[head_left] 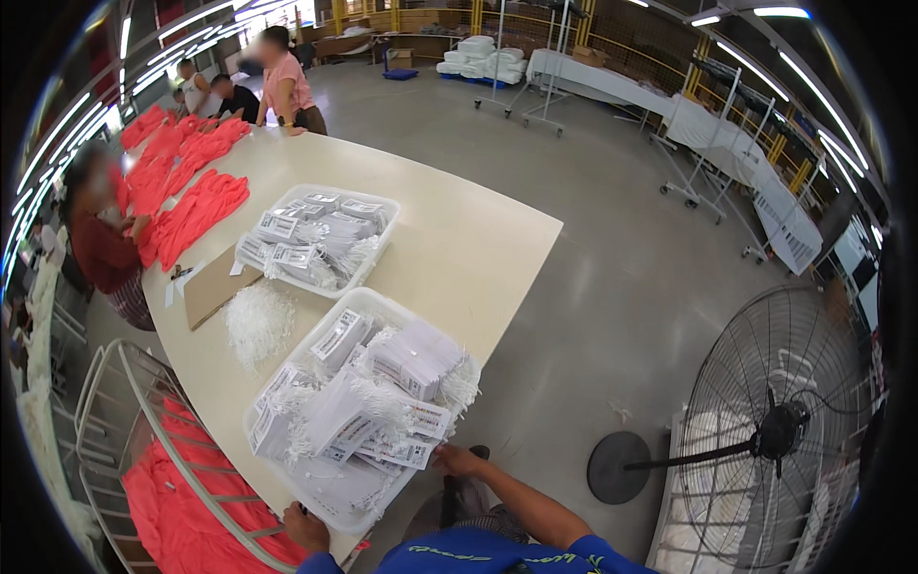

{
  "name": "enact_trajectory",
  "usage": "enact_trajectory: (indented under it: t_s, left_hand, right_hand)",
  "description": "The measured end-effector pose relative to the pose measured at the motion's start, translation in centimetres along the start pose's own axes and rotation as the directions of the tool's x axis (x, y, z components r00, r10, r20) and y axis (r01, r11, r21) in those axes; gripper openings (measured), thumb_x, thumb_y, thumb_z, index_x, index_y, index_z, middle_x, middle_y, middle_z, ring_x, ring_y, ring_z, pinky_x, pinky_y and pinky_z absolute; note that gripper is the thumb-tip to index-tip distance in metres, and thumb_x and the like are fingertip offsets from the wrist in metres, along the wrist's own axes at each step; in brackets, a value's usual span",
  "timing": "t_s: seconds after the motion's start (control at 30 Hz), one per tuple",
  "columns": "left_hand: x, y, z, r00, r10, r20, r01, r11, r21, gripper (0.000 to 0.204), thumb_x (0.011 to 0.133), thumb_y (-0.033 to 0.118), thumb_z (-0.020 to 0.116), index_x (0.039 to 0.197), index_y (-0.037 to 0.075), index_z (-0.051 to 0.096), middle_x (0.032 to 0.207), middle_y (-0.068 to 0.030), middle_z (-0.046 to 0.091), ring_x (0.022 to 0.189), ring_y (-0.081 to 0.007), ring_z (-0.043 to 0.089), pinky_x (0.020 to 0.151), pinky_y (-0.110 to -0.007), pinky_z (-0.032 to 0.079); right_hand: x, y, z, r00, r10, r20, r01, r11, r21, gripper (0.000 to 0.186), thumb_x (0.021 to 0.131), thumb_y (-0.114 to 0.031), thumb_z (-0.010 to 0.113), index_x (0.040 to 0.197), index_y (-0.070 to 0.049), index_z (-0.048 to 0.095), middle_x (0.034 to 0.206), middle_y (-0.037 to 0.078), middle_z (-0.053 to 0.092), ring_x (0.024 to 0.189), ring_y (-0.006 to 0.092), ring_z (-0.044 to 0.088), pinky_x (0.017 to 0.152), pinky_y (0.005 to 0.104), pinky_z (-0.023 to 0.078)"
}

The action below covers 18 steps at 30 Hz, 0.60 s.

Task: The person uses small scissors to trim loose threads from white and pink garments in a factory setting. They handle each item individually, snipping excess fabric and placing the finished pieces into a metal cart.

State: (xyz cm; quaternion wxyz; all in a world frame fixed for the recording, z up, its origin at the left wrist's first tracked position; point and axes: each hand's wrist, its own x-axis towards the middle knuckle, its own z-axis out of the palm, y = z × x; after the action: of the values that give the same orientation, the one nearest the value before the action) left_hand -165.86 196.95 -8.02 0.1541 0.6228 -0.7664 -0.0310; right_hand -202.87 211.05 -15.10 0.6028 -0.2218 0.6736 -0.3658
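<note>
A white plastic bin point(260, 457) heaped with bundles of white hang tags point(359, 418) and their strings stands at the near end of the cream table. My left hand point(306, 529) is closed at the bin's near left corner, its fingers curled by the rim. At the bin's right side, my right hand point(459, 462) has its fingers closed against the edge; the fingertips are partly hidden. A second white bin point(390, 227) of similar tag bundles sits farther along the table. Beside it lie a loose pile of white tag strings point(259, 323) and a brown cardboard piece point(215, 288).
Coral-red garments point(196, 215) spread over the far left of the table point(478, 239), with several people around it. A metal-railed cart point(172, 435) with red cloth stands at my left. A large floor fan point(779, 430) is at my right; wheeled racks point(703, 191) stand beyond.
</note>
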Motion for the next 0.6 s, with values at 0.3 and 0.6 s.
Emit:
enact_trajectory:
  t_s: [0.3,0.6]
  left_hand:
    - [-1.2,0.6,2.5,0.853,-0.507,-0.122,0.502,0.862,-0.07,0.031,0.083,0.017,0.056,0.104,-0.006,0.055,0.098,-0.0262,0.058,0.094,-0.0426,0.055,0.08,-0.047,0.045]
    - [-9.4,9.0,5.8,0.806,-0.474,-0.355,0.501,0.865,-0.019,0.024,0.081,0.019,0.055,0.087,-0.004,0.059,0.083,-0.0263,0.059,0.082,-0.0437,0.058,0.072,-0.048,0.047]
  right_hand:
    - [-2.4,1.3,-14.8,0.998,0.053,-0.041,-0.06,0.979,-0.193,0.043,0.097,-0.036,0.047,0.124,-0.003,0.051,0.105,0.009,0.065,0.092,0.0167,0.061,0.079,0.0325,0.049]
    - [-5.9,9.1,-27.9,0.858,0.293,-0.422,-0.16,0.933,0.322,0.036,0.096,-0.032,0.051,0.117,-0.003,0.053,0.104,0.01,0.066,0.088,0.0204,0.064,0.073,0.0341,0.051]
